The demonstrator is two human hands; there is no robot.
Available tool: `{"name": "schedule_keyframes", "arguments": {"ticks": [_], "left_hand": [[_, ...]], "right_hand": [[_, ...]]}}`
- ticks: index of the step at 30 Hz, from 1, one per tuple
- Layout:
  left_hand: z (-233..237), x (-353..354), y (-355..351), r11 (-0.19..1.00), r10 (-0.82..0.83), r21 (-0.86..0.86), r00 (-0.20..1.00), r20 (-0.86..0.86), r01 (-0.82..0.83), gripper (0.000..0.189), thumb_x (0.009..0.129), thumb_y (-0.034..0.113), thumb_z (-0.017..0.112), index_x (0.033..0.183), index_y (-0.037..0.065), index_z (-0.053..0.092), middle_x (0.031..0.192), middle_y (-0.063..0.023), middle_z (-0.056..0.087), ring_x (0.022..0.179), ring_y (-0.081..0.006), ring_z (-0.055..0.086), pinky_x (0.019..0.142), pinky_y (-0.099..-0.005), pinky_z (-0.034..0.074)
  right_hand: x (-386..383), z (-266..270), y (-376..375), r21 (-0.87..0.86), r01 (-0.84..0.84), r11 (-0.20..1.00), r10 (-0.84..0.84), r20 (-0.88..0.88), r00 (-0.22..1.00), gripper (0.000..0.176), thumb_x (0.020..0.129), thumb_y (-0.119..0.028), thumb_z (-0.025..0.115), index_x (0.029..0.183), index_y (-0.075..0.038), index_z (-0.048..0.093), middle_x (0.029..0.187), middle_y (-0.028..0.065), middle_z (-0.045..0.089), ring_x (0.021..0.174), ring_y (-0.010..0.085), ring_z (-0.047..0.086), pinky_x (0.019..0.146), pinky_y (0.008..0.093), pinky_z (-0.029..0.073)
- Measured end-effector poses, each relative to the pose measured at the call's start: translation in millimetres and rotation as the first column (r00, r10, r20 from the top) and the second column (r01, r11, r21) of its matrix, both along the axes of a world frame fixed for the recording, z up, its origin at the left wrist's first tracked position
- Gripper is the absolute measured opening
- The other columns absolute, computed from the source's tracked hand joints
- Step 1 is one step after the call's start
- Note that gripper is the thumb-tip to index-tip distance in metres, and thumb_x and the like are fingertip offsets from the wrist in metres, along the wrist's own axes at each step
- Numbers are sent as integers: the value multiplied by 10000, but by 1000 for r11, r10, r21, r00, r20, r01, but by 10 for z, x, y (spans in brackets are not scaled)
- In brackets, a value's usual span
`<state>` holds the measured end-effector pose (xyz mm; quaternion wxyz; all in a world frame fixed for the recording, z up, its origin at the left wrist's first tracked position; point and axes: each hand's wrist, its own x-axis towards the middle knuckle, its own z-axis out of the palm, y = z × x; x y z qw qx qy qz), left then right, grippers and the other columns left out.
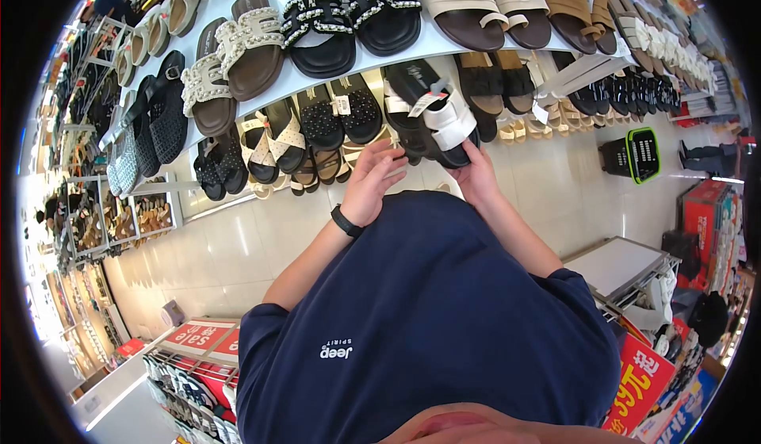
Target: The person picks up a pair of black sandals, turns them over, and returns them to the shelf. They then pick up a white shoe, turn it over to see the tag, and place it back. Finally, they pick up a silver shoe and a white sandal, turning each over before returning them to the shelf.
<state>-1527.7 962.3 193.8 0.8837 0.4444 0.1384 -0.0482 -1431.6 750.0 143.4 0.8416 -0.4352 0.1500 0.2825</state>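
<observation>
My right hand is closed on the toe end of a white-strapped sandal with a black sole, its thumb on the sole's edge. The sandal tilts up at the lower shelf's edge, against a dark sandal behind it. A paper tag partly covers its strap. My left hand, with a black wristband, is raised just left of that pair. Its fingers are loosely spread and hold nothing visible. Left of it on the lower shelf are black studded sandals and cream cross-strap sandals.
The upper white shelf bears several slides with pearl trim and brown or beige straps. A black basket with a green rim stands on the tiled floor at right. Behind me are racks with red sale signs. A person's legs show far right.
</observation>
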Motion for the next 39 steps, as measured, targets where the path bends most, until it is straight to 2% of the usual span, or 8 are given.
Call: {"name": "schedule_keyframes", "arguments": {"ticks": [3, 7, 15, 25, 29, 32, 34, 39], "left_hand": [[-70, -28, 28, 992, -121, 22, 992, -45, 122, 372, 989, 219, 489, 1317, 62, 412, 1275, -126, 527, 1192, -232, 514, 998, -394, 421], [-61, -19, 29, 971, -226, 62, 971, -77, 231, 329, 986, 240, 503, 1261, 62, 467, 1253, -107, 543, 1178, -205, 517, 990, -357, 410], [-50, -47, 21, 946, -294, 115, 953, -74, 301, 289, 989, 254, 501, 1214, 73, 501, 1223, -66, 560, 1153, -161, 520, 963, -321, 410], [-68, -115, 37, 936, -311, 145, 947, -76, 319, 250, 990, 247, 492, 1173, 79, 515, 1190, -50, 566, 1160, -147, 510, 972, -314, 399], [-43, -116, 43, 926, -321, 183, 943, -84, 331, 260, 982, 252, 499, 1165, 69, 524, 1179, -53, 566, 1148, -142, 515, 974, -313, 400], [-45, -122, 46, 925, -314, 197, 945, -88, 326, 280, 975, 273, 516, 1157, 61, 533, 1157, -53, 574, 1126, -134, 524, 971, -308, 408], [-49, -121, 52, 919, -326, 205, 942, -81, 336, 283, 974, 278, 517, 1155, 61, 535, 1148, -51, 577, 1116, -129, 527, 968, -306, 412], [-76, -131, 44, 923, -319, 206, 946, -65, 325, 206, 961, 258, 548, 1038, 67, 552, 1034, -34, 604, 1006, -108, 558, 908, -273, 433]], "right_hand": [[68, -324, -94, -10, 124, 992, -125, -84, 989, 362, 981, -327, 500, 1261, -98, 477, 1164, 79, 629, 1000, 193, 636, 827, 339, 524], [206, -501, -100, -22, 222, 975, -222, -15, 975, 354, 950, -335, 567, 1214, -131, 448, 1090, 49, 613, 920, 177, 635, 740, 324, 525], [566, -726, 128, -76, 285, 956, -277, 98, 956, 355, 937, -315, 592, 1181, -102, 447, 1109, 74, 592, 951, 184, 610, 762, 361, 508], [884, -1056, 389, -10, 262, 965, -261, 31, 965, 369, 936, -304, 597, 1199, -96, 442, 1113, 81, 592, 949, 208, 614, 768, 373, 515], [926, -1198, 446, -80, 263, 962, -260, 44, 965, 333, 954, -304, 568, 1192, -93, 468, 1136, 90, 606, 995, 225, 622, 802, 395, 526], [953, -1164, 438, -316, 183, 931, -181, 37, 983, 420, 945, -372, 563, 1208, -65, 450, 1087, 112, 608, 927, 254, 630, 770, 395, 540], [965, -1157, 371, -363, 31, 931, -47, -33, 998, 515, 928, -466, 551, 1208, -50, 430, 1043, 128, 605, 827, 257, 633, 761, 394, 538], [803, -1150, 279, -332, 4, 943, -31, -78, 996, 551, 892, -560, 523, 1143, -78, 436, 953, 91, 566, 789, 213, 592, 678, 351, 501]]}}
